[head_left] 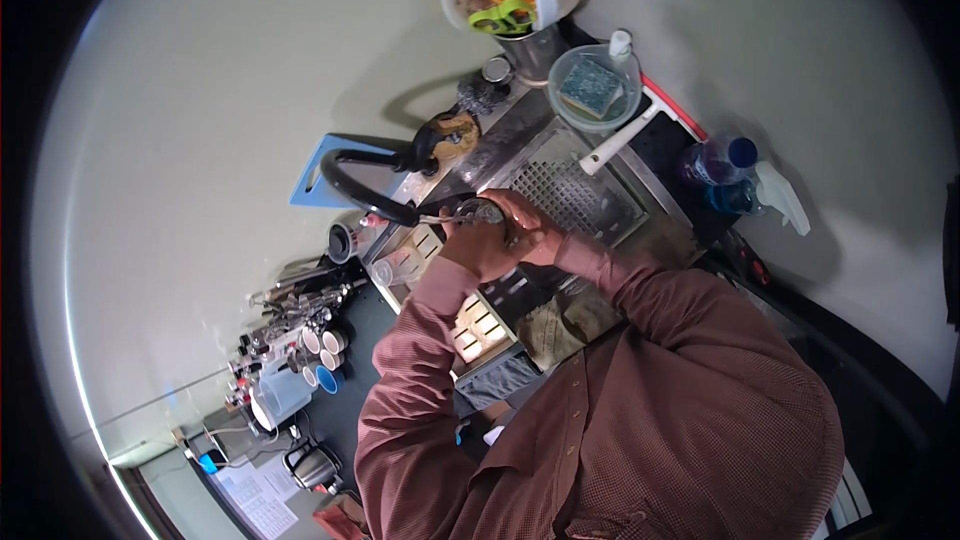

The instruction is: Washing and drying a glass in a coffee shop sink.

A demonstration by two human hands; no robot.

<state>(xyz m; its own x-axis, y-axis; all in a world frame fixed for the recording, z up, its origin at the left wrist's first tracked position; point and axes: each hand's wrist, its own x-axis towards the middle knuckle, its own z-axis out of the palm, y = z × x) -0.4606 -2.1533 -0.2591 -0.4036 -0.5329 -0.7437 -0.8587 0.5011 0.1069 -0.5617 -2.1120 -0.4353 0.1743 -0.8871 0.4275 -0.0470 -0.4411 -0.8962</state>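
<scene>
Over the sink, a clear glass [482, 208] is held up near the spout of the black curved tap [345, 180]. My left hand [482, 248] is wrapped round its near side. From the right, my right hand [533, 224] closes on the glass too, its fingers against the far side and overlapping the left hand. A thin bright streak, seemingly water, runs between the spout and the glass. Both hands partly cover the glass, so its lower part is hidden.
Right of the hands lies a metal drain grid [570, 185] with a white-handled brush [620, 145]. Beyond it stand a tub with a sponge [592, 88] and spray bottles [735, 185]. Slotted white racks [478, 328], a cloth [550, 335] and stacked cups [328, 352] lie nearer and left.
</scene>
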